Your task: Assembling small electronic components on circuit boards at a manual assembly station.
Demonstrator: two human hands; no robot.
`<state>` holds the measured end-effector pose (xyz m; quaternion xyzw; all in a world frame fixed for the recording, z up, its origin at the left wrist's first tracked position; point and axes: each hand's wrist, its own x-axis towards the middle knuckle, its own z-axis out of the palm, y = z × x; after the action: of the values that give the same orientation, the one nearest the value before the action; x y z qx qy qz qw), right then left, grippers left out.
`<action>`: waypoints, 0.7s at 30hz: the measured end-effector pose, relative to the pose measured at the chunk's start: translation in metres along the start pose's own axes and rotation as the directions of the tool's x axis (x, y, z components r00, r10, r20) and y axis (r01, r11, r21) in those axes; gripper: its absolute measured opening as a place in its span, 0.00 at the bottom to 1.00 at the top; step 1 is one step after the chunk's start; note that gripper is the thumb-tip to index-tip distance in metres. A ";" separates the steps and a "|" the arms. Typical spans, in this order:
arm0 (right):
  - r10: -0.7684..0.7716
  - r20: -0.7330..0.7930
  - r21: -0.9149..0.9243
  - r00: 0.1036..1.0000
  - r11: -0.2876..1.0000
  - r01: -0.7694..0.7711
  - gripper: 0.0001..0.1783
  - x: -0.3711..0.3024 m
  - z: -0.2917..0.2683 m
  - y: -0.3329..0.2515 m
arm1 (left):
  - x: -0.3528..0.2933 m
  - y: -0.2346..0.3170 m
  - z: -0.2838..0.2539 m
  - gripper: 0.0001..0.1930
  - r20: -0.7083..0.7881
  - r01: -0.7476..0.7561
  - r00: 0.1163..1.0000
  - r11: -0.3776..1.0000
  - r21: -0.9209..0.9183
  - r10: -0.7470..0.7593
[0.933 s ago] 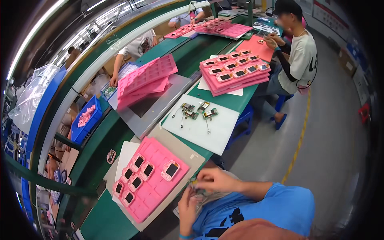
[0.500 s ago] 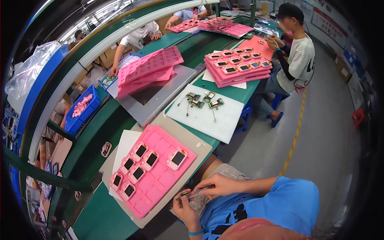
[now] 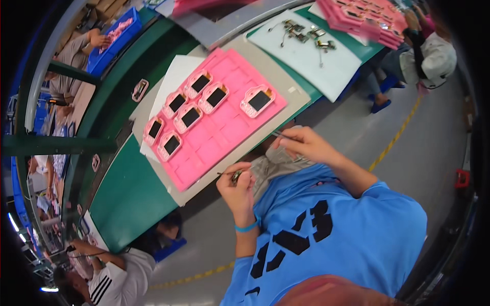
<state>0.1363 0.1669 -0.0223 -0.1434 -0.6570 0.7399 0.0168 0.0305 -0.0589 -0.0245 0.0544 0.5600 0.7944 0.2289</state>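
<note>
My left hand (image 3: pixel 238 195) is closed around a small circuit board (image 3: pixel 236 177) with a thin dark wire sticking out; most of the board is hidden by the fingers. In my right hand (image 3: pixel 312 149) are slim dark tweezers (image 3: pixel 280 135), pinched between thumb and fingers, their tips apart from the board. Both hands are above my lap, beside the table edge. Beyond them lies a pink moulded tray (image 3: pixel 210 149) on a grey board (image 3: pixel 295 91). Several pink handheld casings with dark screens sit in it, one casing (image 3: pixel 258 101) standing alone at the right.
Past the tray, a white foam sheet (image 3: pixel 326 76) bears several wired circuit boards (image 3: pixel 295 30). Stacked pink trays (image 3: pixel 352 23) stand farther right. A casing (image 3: pixel 140 90) lies on the green conveyor, near a blue bin (image 3: pixel 133 30). Co-workers sit at far right and lower left.
My view has tilted down, so the table appears higher. My hands have moved apart; the right one with the tweezers is now away from the circuit board in the left.
</note>
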 end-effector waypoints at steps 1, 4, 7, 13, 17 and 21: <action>0.016 0.021 0.036 1.000 0.999 -0.017 0.15 0.000 -0.006 0.002 | 0.002 0.000 0.000 0.06 0.043 -0.020 0.999 1.000 -0.005 0.020; 0.102 0.022 0.077 0.995 0.992 -0.103 0.19 -0.006 -0.028 -0.003 | 0.008 -0.005 0.010 0.07 0.207 -0.060 0.976 0.997 -0.054 0.070; 0.101 0.014 0.153 0.995 0.983 -0.102 0.20 -0.010 -0.043 -0.012 | 0.019 -0.006 0.029 0.07 0.241 -0.079 0.968 0.997 0.014 0.073; 0.000 -0.042 0.263 0.999 0.965 0.011 0.20 0.008 -0.063 -0.011 | 0.061 0.019 0.066 0.07 0.262 0.067 0.957 0.972 0.225 -0.127; -0.023 -0.030 0.305 0.999 0.952 0.031 0.19 0.024 -0.073 -0.012 | 0.098 0.031 0.109 0.10 0.172 -0.029 0.982 0.848 0.529 -0.074; 0.012 0.016 0.324 1.000 0.946 -0.017 0.19 0.035 -0.078 -0.016 | 0.122 0.025 0.137 0.12 0.137 -0.155 0.988 0.605 0.781 0.075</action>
<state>0.1188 0.2525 -0.0204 -0.1383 -0.5255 0.8389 0.0301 -0.0382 0.1048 0.0281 0.2212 0.8365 0.4767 0.1553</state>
